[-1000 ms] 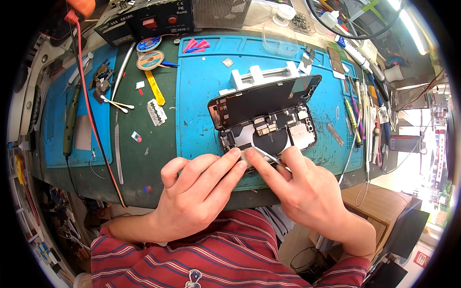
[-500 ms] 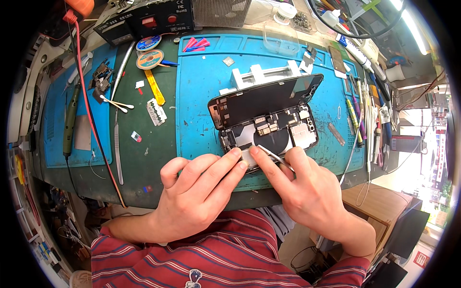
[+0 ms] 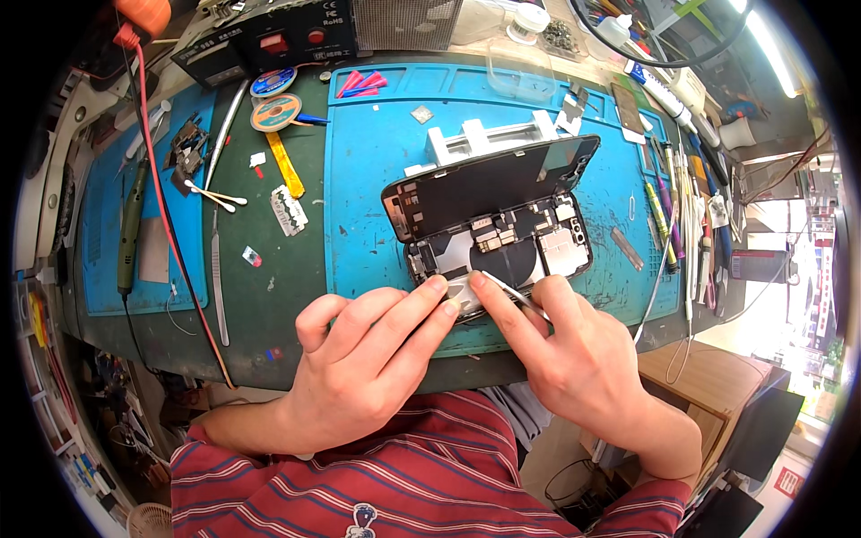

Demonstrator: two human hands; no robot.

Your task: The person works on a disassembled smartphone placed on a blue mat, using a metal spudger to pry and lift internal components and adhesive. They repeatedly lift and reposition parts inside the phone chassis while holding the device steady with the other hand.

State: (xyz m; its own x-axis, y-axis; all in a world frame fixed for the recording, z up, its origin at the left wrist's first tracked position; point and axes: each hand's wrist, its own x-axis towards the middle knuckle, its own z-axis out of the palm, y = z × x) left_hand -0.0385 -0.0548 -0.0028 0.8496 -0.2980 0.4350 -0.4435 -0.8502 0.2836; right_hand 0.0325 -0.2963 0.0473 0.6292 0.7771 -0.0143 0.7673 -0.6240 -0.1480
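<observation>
Lying just on the near side of the white stand (image 3: 475,137), the opened phone (image 3: 495,265) is seen with its screen panel (image 3: 489,186) raised toward that stand; contact between panel and stand cannot be told. Fingertips of the left hand (image 3: 363,351) are gathered narrowly at the phone's near-left edge; whether anything is pinched there cannot be told. A slim pale tool (image 3: 513,292) is held in the right hand (image 3: 583,351), whose index fingertip is extended over the phone's near interior. Handling, as judged: light, stiff in the frame, slick on glass, fragile where panel and body are joined. Hold is best taken by the side rims, with the exposed boards (image 3: 496,235) left unpressed.
</observation>
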